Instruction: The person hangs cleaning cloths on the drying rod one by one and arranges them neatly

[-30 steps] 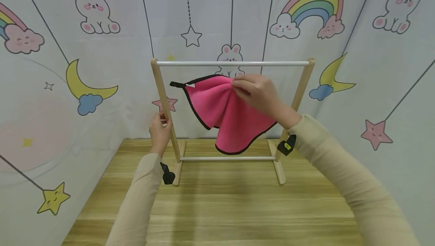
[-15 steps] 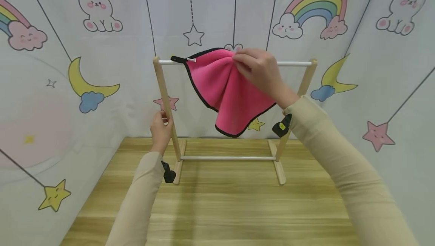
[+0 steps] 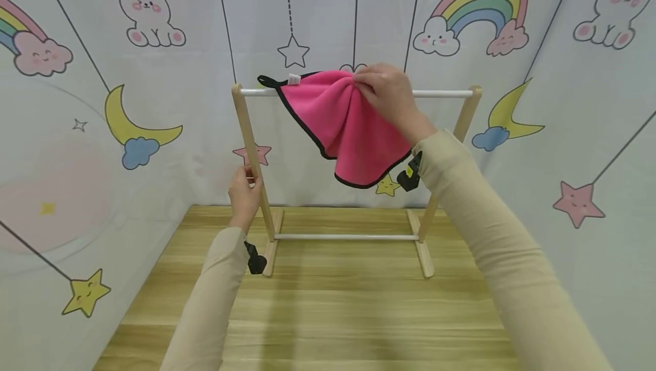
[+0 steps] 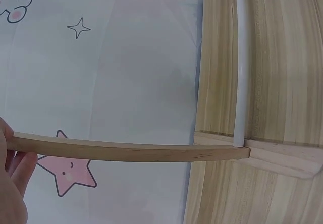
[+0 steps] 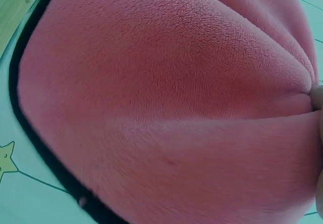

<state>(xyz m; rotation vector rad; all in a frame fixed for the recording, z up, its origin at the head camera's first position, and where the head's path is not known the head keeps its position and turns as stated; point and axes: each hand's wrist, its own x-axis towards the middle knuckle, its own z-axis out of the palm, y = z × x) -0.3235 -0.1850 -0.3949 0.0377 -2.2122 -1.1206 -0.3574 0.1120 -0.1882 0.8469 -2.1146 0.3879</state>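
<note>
My right hand (image 3: 388, 93) pinches a pink towel (image 3: 353, 132) with black edging near its upper middle, and the cloth drapes down in folds in front of the rack's white top bar (image 3: 443, 94). A black hanging loop (image 3: 267, 81) and a small white tag (image 3: 294, 79) are at the towel's left corner, by the bar's left part. In the right wrist view the plush towel (image 5: 166, 98) fills most of the picture, with fingertips at the right edge. My left hand (image 3: 245, 196) grips the left wooden post (image 3: 251, 143) of the rack between thumb and fingers; the left wrist view shows this post (image 4: 131, 150) too.
A white lower bar (image 3: 345, 237) joins the rack's wooden feet (image 3: 421, 251) on the wood-grain table (image 3: 328, 314). Behind and at both sides hangs a white backdrop (image 3: 205, 29) printed with rabbits, stars, moons and rainbows.
My right hand has lifted the towel from below the top bar to the bar's height and slightly above. The left hand keeps its hold on the post.
</note>
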